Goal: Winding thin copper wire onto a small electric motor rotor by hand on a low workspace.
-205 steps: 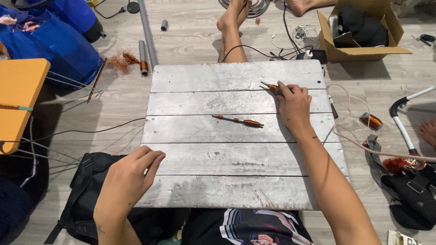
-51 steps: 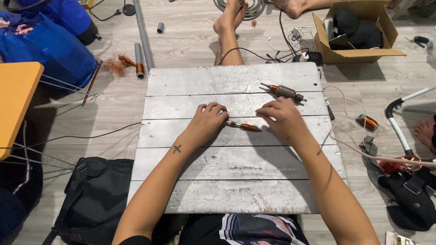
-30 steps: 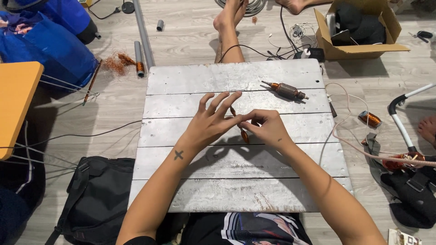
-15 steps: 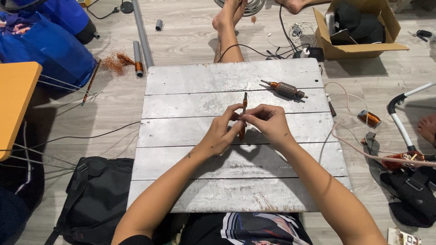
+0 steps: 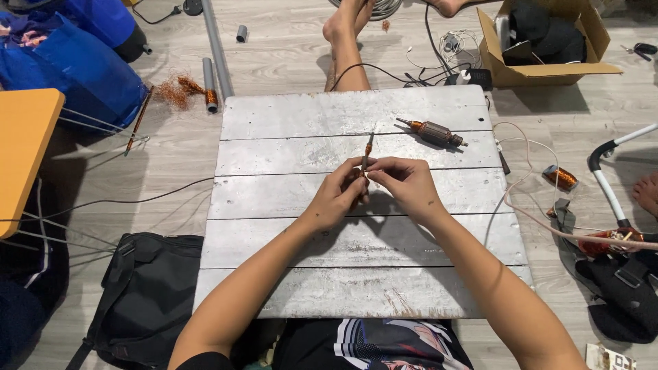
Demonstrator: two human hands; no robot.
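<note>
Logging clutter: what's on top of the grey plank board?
On the grey plank board: a copper-wound motor armature. Both hands hold a thin orange-handled tool above; surface beneath them is hidden.

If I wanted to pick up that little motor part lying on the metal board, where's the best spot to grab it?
Probably by the thick copper-wound middle of the motor armature, pinched from above across its width. It lies flat and slanted on the board, clear of both hands; its thin shaft ends look harder to hold.

A motor armature (image 5: 433,132) lies on the plank board (image 5: 288,116), behind both hands. A bag (image 5: 147,294) sits left of the board; a cardboard box (image 5: 548,68) stands behind, to the right.
</note>
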